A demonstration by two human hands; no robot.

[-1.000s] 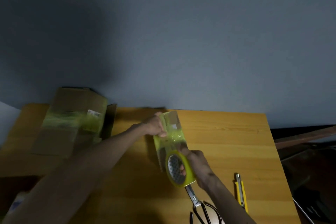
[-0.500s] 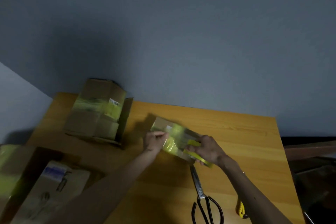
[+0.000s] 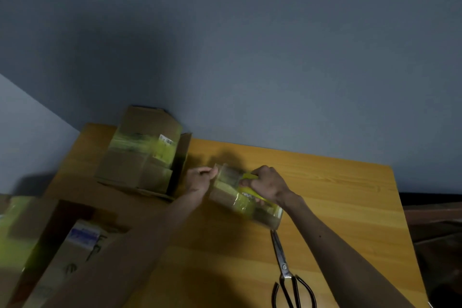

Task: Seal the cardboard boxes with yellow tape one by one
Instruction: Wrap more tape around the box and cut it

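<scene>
Left grip (image 3: 200, 180) and right grip (image 3: 268, 186) are both being closed on the work at mid-worktop.

Fingers of the left grip are being curled round the left end of the small cardboard box (image 3: 223, 194), while the right grip is being wrapped over the yellow tape roll (image 3: 250, 176), which is being pressed against the box's top. The box, already banded in yellow tape, is being held tilted near the middle of the wooden worktop (image 3: 337, 207); whether it is being rested there cannot be told through the blur. Scissors (image 3: 285, 267) are lying just beside its near corner. A larger taped cardboard box (image 3: 142, 155) is standing at the back left, and a labelled box (image 3: 62, 257) at the near left.
</scene>
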